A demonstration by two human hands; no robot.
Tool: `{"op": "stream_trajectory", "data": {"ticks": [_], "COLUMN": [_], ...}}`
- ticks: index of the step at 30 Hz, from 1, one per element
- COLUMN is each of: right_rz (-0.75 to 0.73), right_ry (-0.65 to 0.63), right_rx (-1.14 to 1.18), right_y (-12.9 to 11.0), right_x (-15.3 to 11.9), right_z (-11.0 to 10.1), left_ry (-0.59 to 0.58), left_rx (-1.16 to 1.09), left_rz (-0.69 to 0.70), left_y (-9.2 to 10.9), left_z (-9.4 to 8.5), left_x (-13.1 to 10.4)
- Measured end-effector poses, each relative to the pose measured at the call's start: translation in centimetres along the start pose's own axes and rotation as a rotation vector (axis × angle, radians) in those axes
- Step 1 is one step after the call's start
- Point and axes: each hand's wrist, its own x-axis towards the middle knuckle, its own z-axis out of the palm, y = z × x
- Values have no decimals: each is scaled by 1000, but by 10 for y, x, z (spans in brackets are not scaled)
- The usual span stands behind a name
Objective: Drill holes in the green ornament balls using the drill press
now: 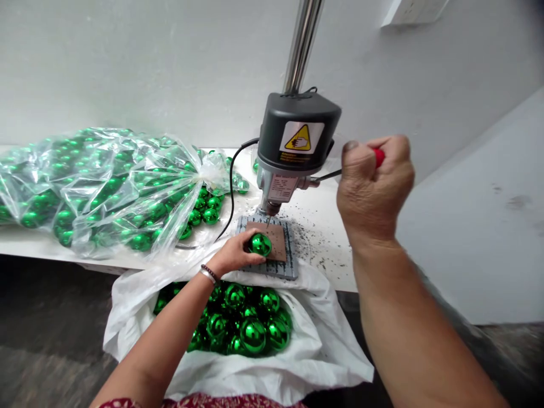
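Observation:
My left hand (237, 254) grips a shiny green ball ornament (260, 245) over the brown board (277, 242) on the drill press base (290, 271). Above the ball, the thin drill bit (268, 221) points down from the chuck (272, 208); I cannot tell whether it touches the ball. My right hand (374, 187) is wrapped round the red-ended feed lever (379, 157) at the right of the drill press (300, 133). Below the base, an open white sack (314, 340) holds many more green balls (253, 334).
A large clear plastic bag (97, 192) of green balls, tied at its neck, lies on the white table (335, 249) at left. Loose balls (210, 216) sit beside it. A black cord (232, 192) loops left of the press. Dark shavings (308, 232) litter the tabletop. The wall (148, 68) stands behind.

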Motion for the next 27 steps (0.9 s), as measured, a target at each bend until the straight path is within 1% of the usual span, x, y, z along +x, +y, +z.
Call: {"op": "stream_trajectory", "data": {"ticks": [1, 2, 3, 4, 5, 6, 8, 9, 10, 11, 12, 15, 18, 20, 22, 24, 25, 26, 27], "right_rz": [13, 20, 24, 26, 30, 30, 21, 14, 6, 0, -2, -4, -11, -18, -23, -22, -20, -19, -19], "right_ry": [5, 8, 15, 22, 30, 40, 53, 59, 64, 66, 69, 70, 65, 61, 62, 65, 67, 66, 64], "right_rx": [-2, -1, 1, -1, -6, -13, -23, -27, -31, -30, -24, 7, 23, 28, 38, 54, 61, 69, 77], "right_y": [0, 0, 0, 1, 3, 4, 7, 8, 9, 9, 9, 8, 5, 5, 4, 4, 4, 4, 4], "right_x": [0, -1, -2, -3, -4, -4, -4, -3, -3, -3, -3, -5, -8, -10, -11, -13, -13, -14, -14], "right_z": [0, 0, 1, 1, 2, 2, 4, 4, 4, 5, 4, 3, 2, 2, 2, 1, 1, 0, 0], "left_ry": [-58, -92, -92, -46, 51, 185, 501, 622, 690, 704, 675, 490, 338, 287, 287, 343, 390, 444, 497], "left_rx": [-3, 4, 17, 38, 69, 116, 253, 343, 416, 466, 503, 551, 502, 445, 433, 432, 393, 304, 161], "left_rz": [9, 11, 7, -8, -34, -72, -176, -236, -291, -329, -346, -346, -309, -264, -233, -233, -244, -264, -289], "left_y": [-1, -3, -6, -9, -13, -17, -27, -32, -37, -41, -45, -53, -56, -58, -59, -57, -55, -53, -49], "left_z": [-7, -14, -21, -27, -34, -39, -50, -55, -59, -64, -67, -73, -72, -70, -67, -65, -65, -65, -65], "left_x": [-9, -16, -22, -25, -26, -23, -12, -5, 3, 11, 17, 31, 33, 29, 24, 19, 17, 15, 13]}}
